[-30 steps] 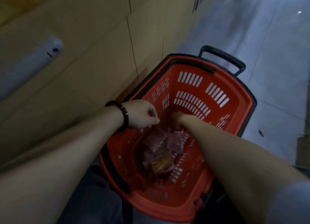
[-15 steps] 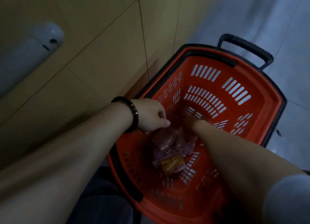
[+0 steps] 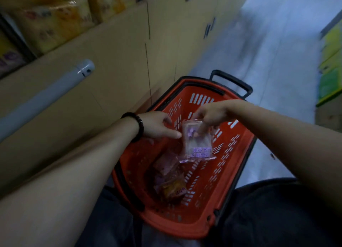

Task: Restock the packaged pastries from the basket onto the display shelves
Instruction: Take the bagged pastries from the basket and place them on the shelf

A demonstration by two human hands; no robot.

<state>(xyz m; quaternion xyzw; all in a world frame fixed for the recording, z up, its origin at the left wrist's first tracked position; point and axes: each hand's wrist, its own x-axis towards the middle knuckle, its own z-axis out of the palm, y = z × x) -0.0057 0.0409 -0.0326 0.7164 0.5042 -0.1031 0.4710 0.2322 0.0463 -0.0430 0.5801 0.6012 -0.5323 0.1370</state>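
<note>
Floor (image 3: 277,65): pale, smooth, running along the cabinet front; motion-blurred at the far end.
Basket (image 3: 238,148): red plastic with slotted walls and a black handle at its far end; stands on the floor just beside the cabinet.
Upper shelf (image 3: 103,27): tan board at top left; carries yellow wrapped packs (image 3: 53,22), blurred.

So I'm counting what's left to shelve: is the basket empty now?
No: several wrapped pastries still lie on the floor of the red basket, below the purple-printed packet that the right hand holds up.
</note>
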